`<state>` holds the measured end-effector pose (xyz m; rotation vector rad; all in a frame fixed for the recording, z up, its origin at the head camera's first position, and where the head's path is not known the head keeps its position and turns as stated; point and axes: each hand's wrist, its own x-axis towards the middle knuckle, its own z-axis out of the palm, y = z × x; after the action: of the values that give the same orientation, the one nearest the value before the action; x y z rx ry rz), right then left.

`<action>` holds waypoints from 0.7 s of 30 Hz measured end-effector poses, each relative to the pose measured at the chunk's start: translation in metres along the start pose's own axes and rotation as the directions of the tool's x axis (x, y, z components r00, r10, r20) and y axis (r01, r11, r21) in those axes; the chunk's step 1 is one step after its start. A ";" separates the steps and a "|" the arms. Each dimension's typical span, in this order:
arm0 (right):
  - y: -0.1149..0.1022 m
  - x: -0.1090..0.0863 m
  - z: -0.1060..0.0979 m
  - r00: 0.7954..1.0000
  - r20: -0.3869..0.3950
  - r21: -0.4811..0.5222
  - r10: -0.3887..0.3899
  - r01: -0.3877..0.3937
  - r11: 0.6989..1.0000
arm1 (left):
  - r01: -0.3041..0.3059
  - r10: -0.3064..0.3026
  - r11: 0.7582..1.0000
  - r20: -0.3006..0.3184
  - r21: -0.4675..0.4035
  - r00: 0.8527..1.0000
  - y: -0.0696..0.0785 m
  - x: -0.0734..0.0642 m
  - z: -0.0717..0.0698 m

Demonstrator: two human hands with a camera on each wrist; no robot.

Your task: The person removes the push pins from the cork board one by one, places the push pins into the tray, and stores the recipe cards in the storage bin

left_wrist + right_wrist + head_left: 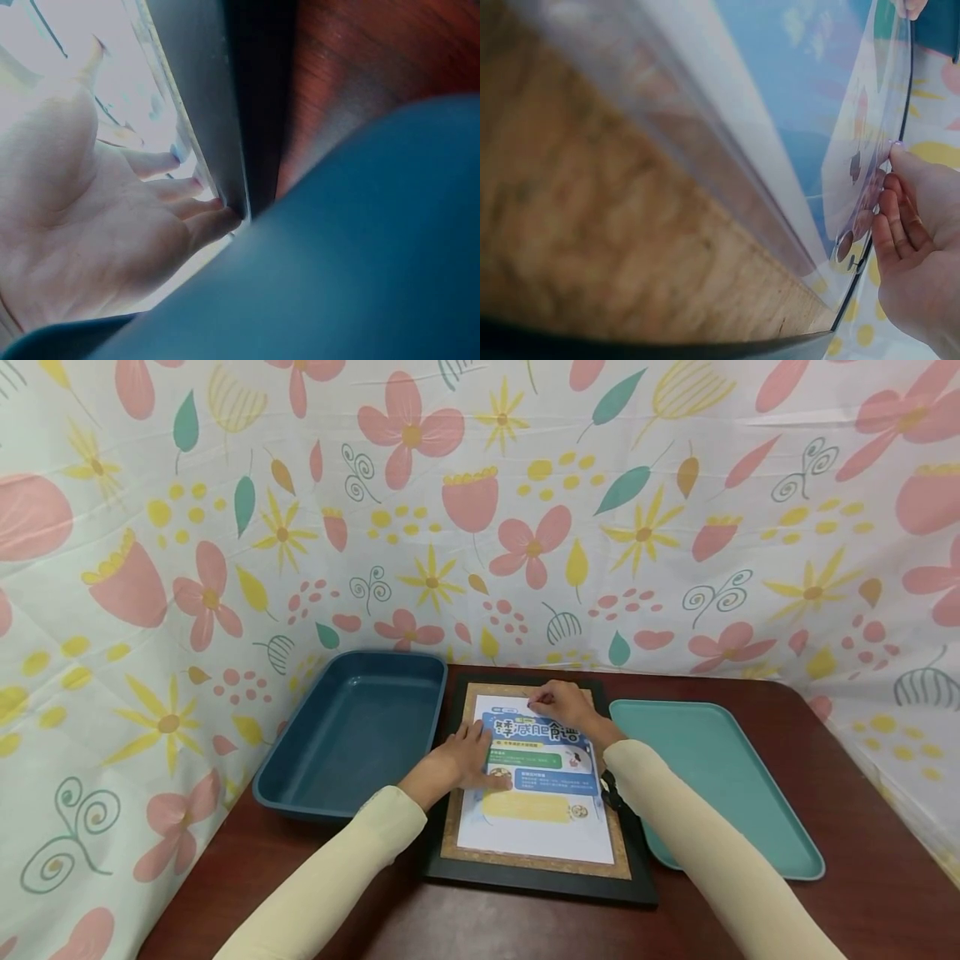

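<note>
A poster (pixel 536 831) with blue headings and Chinese characters lies on a brown, cork-like board (pixel 540 862) within a black frame (pixel 540 891). In the head view my left hand (pixel 462 756) rests on the poster's left side, fingers spread. The left wrist view shows those fingers extended beside the frame's edge. At the poster's top, my right hand (pixel 567 703) pinches a small purple-red thing (pixel 538 701), its kind too small to tell. A clear sheet (pixel 780 217) overlies the print in the right wrist view, where my thumb and fingertips meet its surface.
A deep blue tray (pixel 352 735) stands left of the frame, close against it. On the right lies a flat teal tray (pixel 720 777), partly under my right forearm. The reddish-brown table (pixel 810 760) meets a flower-printed cloth (pixel 480 568) behind and at the sides.
</note>
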<state>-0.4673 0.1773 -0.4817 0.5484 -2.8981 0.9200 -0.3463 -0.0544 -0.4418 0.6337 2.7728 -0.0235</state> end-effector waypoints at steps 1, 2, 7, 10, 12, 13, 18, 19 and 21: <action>0.000 0.000 0.000 1.000 0.002 -0.002 0.003 -0.003 1.000 | -0.002 0.002 1.000 0.000 -0.001 1.000 0.000 0.000 0.000; 0.001 0.000 0.000 1.000 0.005 -0.006 0.005 -0.005 1.000 | -0.005 0.005 1.000 0.001 -0.001 1.000 0.000 -0.001 0.000; 0.002 0.000 0.001 1.000 0.012 -0.019 0.007 -0.007 1.000 | -0.007 0.007 1.000 0.002 -0.008 1.000 0.001 -0.001 0.000; 0.001 0.000 0.002 1.000 0.009 -0.022 0.016 -0.016 1.000 | -0.014 0.014 1.000 0.000 -0.010 1.000 0.001 -0.002 -0.001; 0.000 -0.001 0.003 1.000 0.009 -0.023 0.018 -0.018 1.000 | -0.013 0.013 1.000 0.001 -0.010 1.000 0.001 -0.002 -0.001; 0.000 -0.001 0.004 1.000 0.009 -0.026 0.017 -0.017 1.000 | -0.013 0.013 1.000 0.001 -0.003 1.000 0.000 -0.002 0.000; -0.002 -0.005 0.004 1.000 0.005 -0.026 0.004 -0.004 1.000 | -0.008 0.008 1.000 0.006 0.010 1.000 0.001 -0.002 0.001; -0.003 -0.005 0.003 1.000 0.003 -0.027 0.002 -0.002 1.000 | -0.009 0.009 1.000 0.004 0.008 1.000 0.001 -0.002 0.001; -0.003 -0.006 0.001 1.000 0.001 -0.028 0.002 -0.002 1.000 | -0.010 0.010 1.000 0.001 -0.001 1.000 0.002 -0.002 0.001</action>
<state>-0.4605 0.1763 -0.4820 0.5446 -2.9082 0.8781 -0.3438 -0.0530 -0.4419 0.6468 2.7686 -0.0209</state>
